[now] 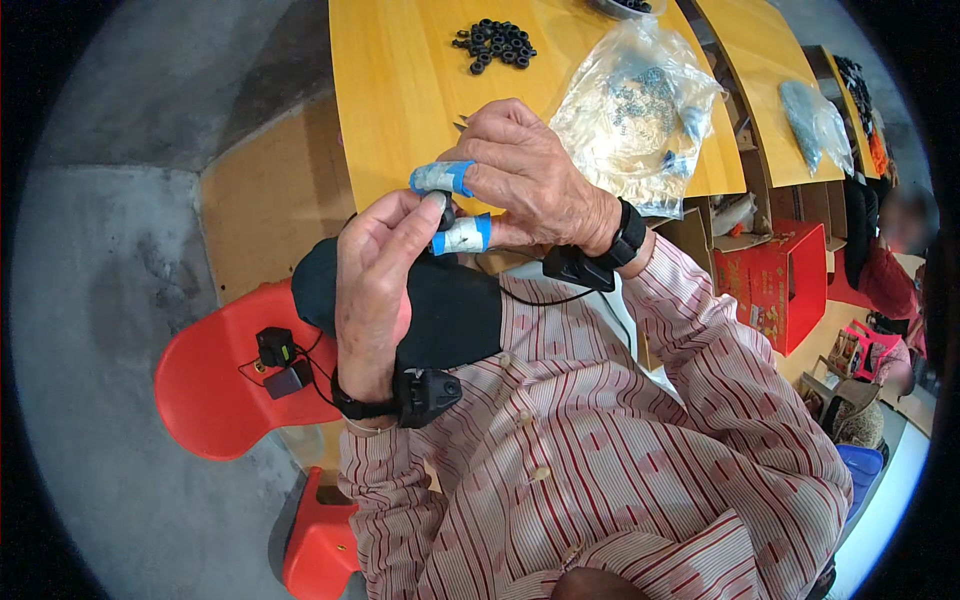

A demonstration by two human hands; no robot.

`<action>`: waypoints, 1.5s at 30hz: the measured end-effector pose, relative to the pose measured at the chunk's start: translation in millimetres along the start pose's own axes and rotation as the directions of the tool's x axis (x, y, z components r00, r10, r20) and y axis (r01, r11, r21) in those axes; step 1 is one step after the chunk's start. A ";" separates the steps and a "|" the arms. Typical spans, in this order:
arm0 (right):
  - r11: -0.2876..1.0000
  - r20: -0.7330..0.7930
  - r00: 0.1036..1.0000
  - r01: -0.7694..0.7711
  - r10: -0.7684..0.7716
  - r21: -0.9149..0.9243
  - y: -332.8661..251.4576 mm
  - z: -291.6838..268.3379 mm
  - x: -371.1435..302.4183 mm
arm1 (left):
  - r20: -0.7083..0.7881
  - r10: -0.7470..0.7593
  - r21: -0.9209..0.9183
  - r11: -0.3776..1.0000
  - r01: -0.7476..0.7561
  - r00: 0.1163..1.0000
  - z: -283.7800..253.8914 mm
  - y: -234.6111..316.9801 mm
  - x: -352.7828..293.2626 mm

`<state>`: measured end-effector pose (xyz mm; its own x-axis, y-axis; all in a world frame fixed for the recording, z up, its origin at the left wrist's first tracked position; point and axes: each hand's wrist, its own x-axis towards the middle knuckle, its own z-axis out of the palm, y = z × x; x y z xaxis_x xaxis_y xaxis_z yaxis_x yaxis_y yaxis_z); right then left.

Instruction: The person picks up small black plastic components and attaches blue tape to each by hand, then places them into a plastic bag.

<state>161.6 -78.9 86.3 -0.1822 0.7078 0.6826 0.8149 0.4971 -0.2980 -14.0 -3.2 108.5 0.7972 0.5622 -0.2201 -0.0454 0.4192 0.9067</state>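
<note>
My left hand (375, 265) and my right hand (530, 180) meet over the near edge of a yellow table. Between their fingertips is a small round black part (447, 214), perhaps one of the rings from the table; my fingers cover much of it. The left thumb and fingers pinch it from the left. On the right hand, thumb and forefinger are wrapped in blue-and-white tape and close on it from the other side. A pointed metal tip (461, 124) shows beyond the right knuckles; the rest of that tool is hidden.
A pile of black rings (497, 45) lies farther back on the yellow table (390, 90). Right of it rests a clear plastic bag (640, 110) with small metal pieces. A red box (770, 285) stands at the right, a red stool (215, 375) at the left. Another person sits far right.
</note>
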 end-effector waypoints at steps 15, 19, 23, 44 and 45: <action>0.989 -0.037 0.999 -0.042 0.037 -0.141 -2.4 -0.8 1.6 | -0.191 0.086 -0.057 0.994 -0.099 0.978 21.9 -7.4 3.6; 0.983 0.004 0.998 -0.055 0.057 -0.177 -4.6 -2.4 1.6 | -0.195 0.106 -0.076 0.990 -0.123 0.975 21.3 -11.9 4.5; 0.975 0.096 0.991 -0.075 0.098 -0.210 -6.2 -8.1 1.7 | -0.171 0.064 -0.075 0.994 -0.078 0.983 18.2 -15.6 4.2; 0.984 0.135 0.989 -0.028 0.052 -0.174 -7.7 -7.8 0.1 | -0.096 0.013 -0.037 0.999 -0.017 0.995 7.9 -17.5 0.1; 0.985 0.136 0.989 -0.028 0.052 -0.173 -6.9 -8.4 0.4 | -0.077 -0.001 -0.035 0.999 -0.002 0.997 5.2 -17.5 -0.7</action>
<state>160.5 -86.3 94.2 -0.2124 0.7946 0.5688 0.9025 0.3826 -0.1975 -10.7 -14.6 94.6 0.7483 0.6152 -0.2482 -0.0678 0.4431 0.8939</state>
